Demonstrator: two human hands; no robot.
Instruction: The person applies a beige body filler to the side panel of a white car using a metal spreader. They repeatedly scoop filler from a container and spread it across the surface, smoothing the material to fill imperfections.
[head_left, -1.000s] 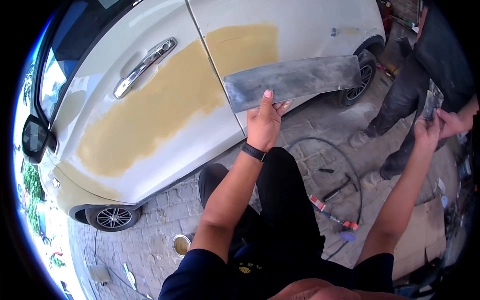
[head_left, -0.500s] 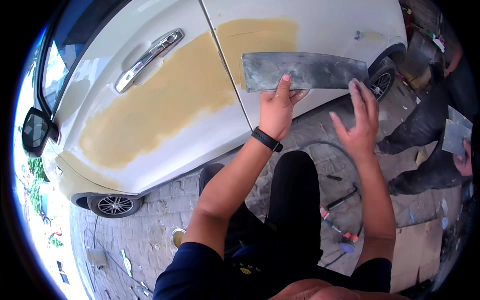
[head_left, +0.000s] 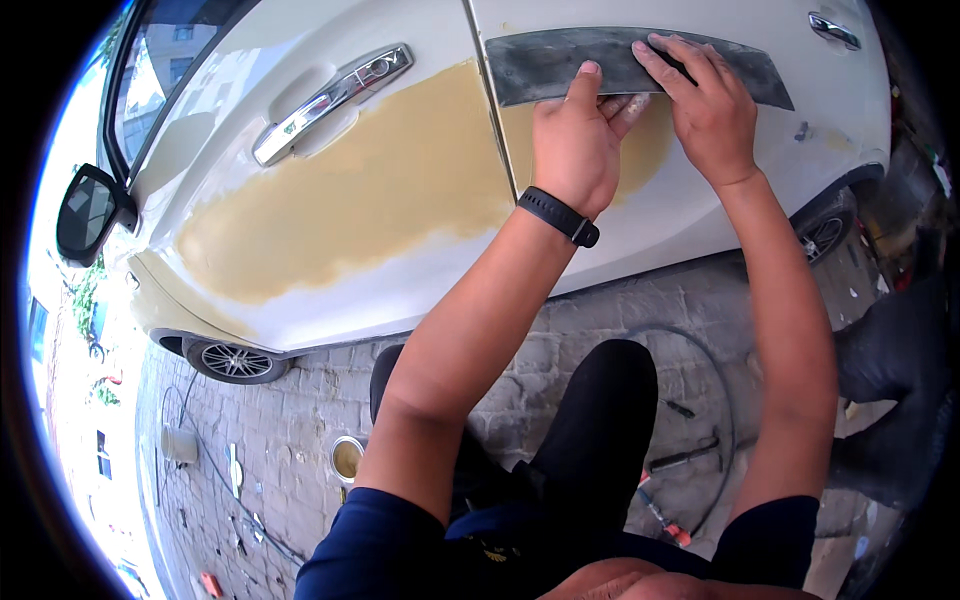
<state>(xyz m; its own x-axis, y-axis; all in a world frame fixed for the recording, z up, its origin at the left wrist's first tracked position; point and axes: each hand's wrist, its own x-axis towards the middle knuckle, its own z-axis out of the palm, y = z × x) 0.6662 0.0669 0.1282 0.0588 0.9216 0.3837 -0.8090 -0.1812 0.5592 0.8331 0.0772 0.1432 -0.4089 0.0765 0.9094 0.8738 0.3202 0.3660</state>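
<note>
My left hand [head_left: 580, 150] grips the lower edge of a long, dark grey board [head_left: 533, 67], thumb on its near face. My right hand [head_left: 712, 120] is on its right half, fingers pressed over that face, thumb hidden. The board is at the white rear door [head_left: 700, 220], over the top of a tan filler patch [head_left: 645, 170]; whether it touches cannot be told. A larger tan patch [head_left: 330, 200] covers the front door beside a chrome handle [head_left: 335, 105].
Below are paving [head_left: 280, 420], an open tin [head_left: 347, 458], a bucket [head_left: 180, 443], a hose [head_left: 720, 370], a long dark tool [head_left: 680, 455] and an orange-ended tool [head_left: 672, 530]. A co-worker's dark-trousered legs [head_left: 880, 370] stand at right. The side mirror [head_left: 90, 210] projects at left.
My right hand left the co-worker's hand and small grey sheet, crossed open, and now grips the board. The board moved up toward the door's upper part. The view shifted.
</note>
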